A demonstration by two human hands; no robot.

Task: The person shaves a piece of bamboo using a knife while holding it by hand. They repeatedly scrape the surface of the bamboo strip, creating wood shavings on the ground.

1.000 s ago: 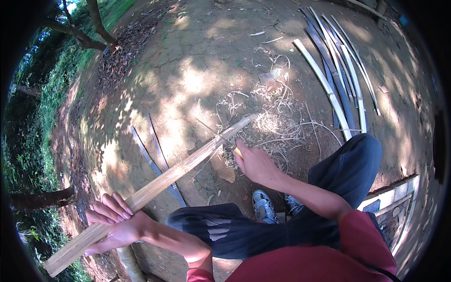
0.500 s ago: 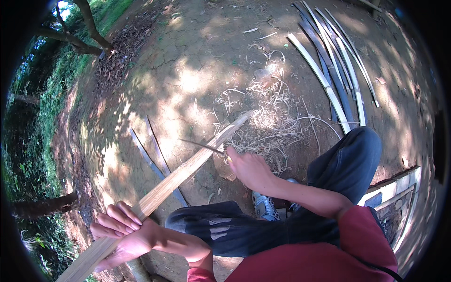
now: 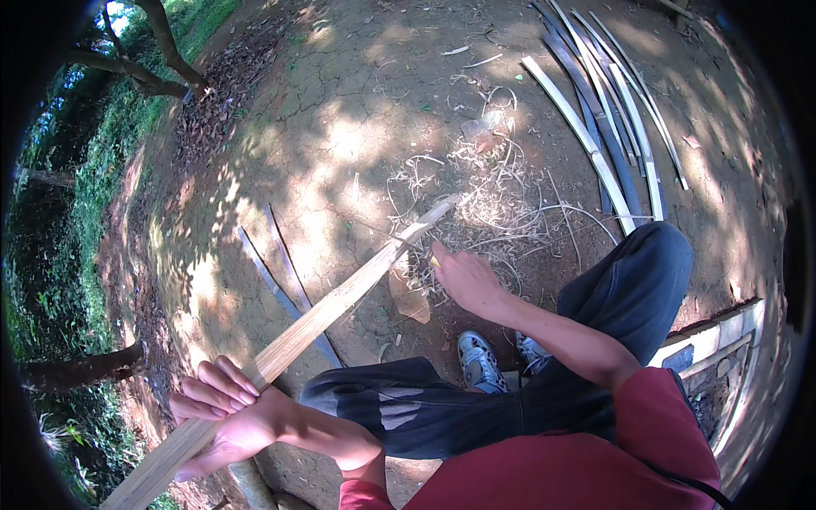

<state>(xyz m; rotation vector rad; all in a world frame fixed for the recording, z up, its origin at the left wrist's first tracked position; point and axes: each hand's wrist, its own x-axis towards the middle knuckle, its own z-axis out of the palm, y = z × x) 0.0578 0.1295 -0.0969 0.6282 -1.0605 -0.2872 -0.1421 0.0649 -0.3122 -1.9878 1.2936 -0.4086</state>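
While the left hand grips the bamboo strip, the right hand squeezes a knife that might slip and cut.

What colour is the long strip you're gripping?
Pale tan; the long bamboo strip shows best in the head view.

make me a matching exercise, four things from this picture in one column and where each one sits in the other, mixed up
Things:
1. long pale bamboo slat
2. bundle of split pale bamboo strips
3. heap of thin curly shavings
4. two dark thin strips

Places:
A. loose on the dirt at the slat's far tip
B. gripped in the left hand
C. stacked at upper right
D. flat on the ground under the slat's middle

Pairs: 1-B, 2-C, 3-A, 4-D
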